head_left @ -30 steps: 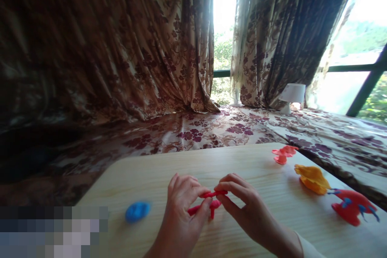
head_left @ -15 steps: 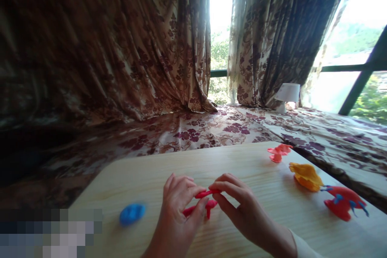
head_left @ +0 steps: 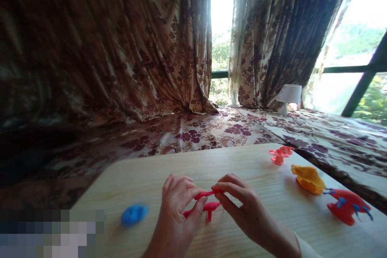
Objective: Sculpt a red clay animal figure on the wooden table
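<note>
Wooden tabletop (head_left: 248,165) spreads beneath the left hand (head_left: 180,199) and right hand (head_left: 242,194); a red stemmed piece (head_left: 211,207) shows partly behind the left thumb, and both hands' closed fingertips hold a thin red strip (head_left: 207,194), probably best pinched lightly and evenly to avoid tearing.

A left hand (head_left: 180,201) and right hand (head_left: 243,196) pinch a red strip (head_left: 208,194), a second red piece (head_left: 211,207) by the left thumb, over a table (head_left: 145,169) whose right edge is lined with a coral figure (head_left: 278,159), yellow figure (head_left: 308,180) and red-and-blue figure (head_left: 350,200).
</note>
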A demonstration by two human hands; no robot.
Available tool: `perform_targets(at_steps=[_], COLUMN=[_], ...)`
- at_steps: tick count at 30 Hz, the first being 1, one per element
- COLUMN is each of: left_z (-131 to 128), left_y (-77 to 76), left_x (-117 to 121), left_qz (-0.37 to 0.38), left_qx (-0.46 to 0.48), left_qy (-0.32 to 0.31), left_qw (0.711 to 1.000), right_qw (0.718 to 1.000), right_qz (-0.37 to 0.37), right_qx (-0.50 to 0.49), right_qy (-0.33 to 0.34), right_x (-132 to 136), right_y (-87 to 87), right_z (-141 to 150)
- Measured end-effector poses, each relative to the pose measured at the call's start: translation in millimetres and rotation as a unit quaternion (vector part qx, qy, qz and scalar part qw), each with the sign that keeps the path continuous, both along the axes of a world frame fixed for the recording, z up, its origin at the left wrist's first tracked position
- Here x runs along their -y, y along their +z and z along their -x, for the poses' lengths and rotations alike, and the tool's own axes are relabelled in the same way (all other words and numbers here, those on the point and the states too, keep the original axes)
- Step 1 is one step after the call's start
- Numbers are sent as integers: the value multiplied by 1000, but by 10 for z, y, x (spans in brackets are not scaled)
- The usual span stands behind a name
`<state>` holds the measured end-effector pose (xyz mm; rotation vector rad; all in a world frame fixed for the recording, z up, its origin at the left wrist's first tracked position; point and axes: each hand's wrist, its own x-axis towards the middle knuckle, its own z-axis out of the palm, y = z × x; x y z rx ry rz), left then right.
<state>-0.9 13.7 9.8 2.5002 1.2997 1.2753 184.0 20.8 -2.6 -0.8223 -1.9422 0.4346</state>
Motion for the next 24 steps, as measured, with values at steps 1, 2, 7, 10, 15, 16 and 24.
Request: perform_targets(at_steps=[1, 2, 7, 10, 15, 16, 24], left_z=[1, 2, 4, -4, -26, -31, -52], left_y=[-6, -11, -15, -5, 9, 12, 33], left_x=[-4, -8, -20, -9, 23, 28, 53], left_qz=[0, 0, 1, 9, 31, 36, 121], left_qx=[1, 3, 16, 16, 16, 18, 96], left_qy=[1, 1, 4, 2, -7, -11, -20], left_qw=[1000, 1000, 1000, 1000, 999, 999, 988], right_qw=[1000, 1000, 999, 999, 999, 999, 1000], right_qz=[1, 4, 32, 39, 33, 33, -13], right_qx=[-2, -4, -17, -11, -3, 2, -18], right_qy=[0, 0, -6, 3, 11, 11, -7], right_x=[3, 7, 10, -1, 9, 14, 24], right_y=[1, 3, 30, 30, 11, 10, -29], right_z=[-2, -6, -21, -15, 5, 7, 6])
